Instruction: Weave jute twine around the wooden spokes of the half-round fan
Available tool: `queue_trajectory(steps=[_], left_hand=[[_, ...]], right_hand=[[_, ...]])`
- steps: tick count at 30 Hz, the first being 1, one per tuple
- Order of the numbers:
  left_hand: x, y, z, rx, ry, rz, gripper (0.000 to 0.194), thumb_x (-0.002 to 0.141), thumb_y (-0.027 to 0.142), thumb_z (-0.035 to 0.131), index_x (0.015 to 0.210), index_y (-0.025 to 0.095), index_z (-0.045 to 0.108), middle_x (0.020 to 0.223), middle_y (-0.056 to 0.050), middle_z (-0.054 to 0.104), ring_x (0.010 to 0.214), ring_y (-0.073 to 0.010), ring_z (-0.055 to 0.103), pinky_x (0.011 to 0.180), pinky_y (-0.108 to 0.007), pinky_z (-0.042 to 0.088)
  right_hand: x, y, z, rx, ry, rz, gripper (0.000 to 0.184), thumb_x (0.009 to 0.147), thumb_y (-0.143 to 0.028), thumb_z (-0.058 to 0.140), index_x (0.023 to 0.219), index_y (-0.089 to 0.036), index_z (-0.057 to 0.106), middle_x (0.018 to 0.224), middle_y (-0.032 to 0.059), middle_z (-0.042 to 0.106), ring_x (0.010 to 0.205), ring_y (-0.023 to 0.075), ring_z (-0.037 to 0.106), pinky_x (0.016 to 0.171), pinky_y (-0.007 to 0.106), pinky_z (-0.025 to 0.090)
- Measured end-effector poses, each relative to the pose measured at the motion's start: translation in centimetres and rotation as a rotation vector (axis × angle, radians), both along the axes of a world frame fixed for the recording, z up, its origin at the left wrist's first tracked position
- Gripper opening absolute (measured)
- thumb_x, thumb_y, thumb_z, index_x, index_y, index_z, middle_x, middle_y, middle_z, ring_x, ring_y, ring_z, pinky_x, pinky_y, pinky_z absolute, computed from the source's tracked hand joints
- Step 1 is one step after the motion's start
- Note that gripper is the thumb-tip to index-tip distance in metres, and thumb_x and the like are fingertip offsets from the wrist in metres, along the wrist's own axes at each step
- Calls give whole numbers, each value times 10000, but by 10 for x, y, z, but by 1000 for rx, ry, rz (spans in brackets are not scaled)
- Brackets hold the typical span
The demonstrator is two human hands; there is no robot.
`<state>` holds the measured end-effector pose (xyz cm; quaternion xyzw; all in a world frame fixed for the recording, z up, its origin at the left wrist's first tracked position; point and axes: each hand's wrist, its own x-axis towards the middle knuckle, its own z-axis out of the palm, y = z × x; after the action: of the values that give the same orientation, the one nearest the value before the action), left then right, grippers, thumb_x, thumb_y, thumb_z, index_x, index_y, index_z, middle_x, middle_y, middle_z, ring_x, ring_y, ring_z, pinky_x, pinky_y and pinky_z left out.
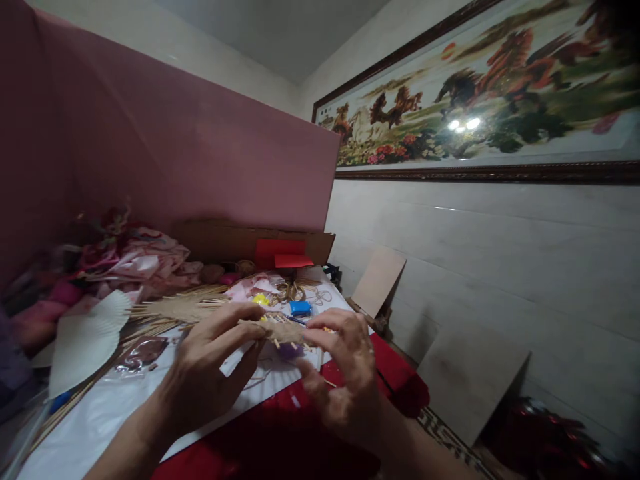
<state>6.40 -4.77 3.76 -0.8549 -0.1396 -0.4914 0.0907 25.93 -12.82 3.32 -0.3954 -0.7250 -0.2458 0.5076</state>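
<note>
Brown piece, sticks already jutting out; left hand pinching it; right hand, fingers parted; work remaining unclear.

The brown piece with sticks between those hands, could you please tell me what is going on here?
The person's left hand holds one end of the brown piece, its sticks jutting out, above the white sheet. The right hand is open at the other end, contact unclear. A blue packet lies just beyond.

I see one camera, worn on the head, looking forward and down, left hand and right hand close below, pink panel and pale wall beyond
</note>
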Motion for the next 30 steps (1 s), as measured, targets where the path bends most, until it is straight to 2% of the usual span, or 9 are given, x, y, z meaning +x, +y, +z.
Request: queue_trajectory(steps=[2,7,16,22,30], left_hand=[[1,1,-1,9,7,0,252,769,40,559,954,206,597,1054,-72,634,987,-190,607,846,-320,499],[4,2,-3,1,-2,-8,255,776,56,553,979,207,584,1038,-71,644,988,-188,610,856,-329,499],[2,1,-5,-43,-14,-18,251,779,55,542,980,205,542,1035,-82,649,1012,-197,610,857,-331,497],[3,4,-8,-42,-23,-2,252,767,61,552,964,218,554,1028,-67,663,1012,-197,612,870,-338,493],[3,3,-7,-44,-41,-32,262,765,42,545,961,215,548,1007,-63,665,991,-191,618,865,-324,490]], right_hand=[[-14,1,0,4,-28,-11,222,809,-257,576,1026,-210,583,1009,66,599,977,221,543,835,398,413],[-29,16,-6,-20,-39,-65,108,807,-162,557,909,-184,587,943,54,613,921,198,537,820,377,386],[-37,23,-10,28,65,-60,48,820,-156,544,827,-194,571,815,26,620,809,177,533,749,350,368],[-44,25,-14,8,139,-124,84,818,-173,521,753,-202,568,755,23,616,761,184,527,743,361,365],[-45,23,-11,-7,105,-160,84,833,-174,513,797,-213,579,759,20,628,745,187,531,725,359,358]])
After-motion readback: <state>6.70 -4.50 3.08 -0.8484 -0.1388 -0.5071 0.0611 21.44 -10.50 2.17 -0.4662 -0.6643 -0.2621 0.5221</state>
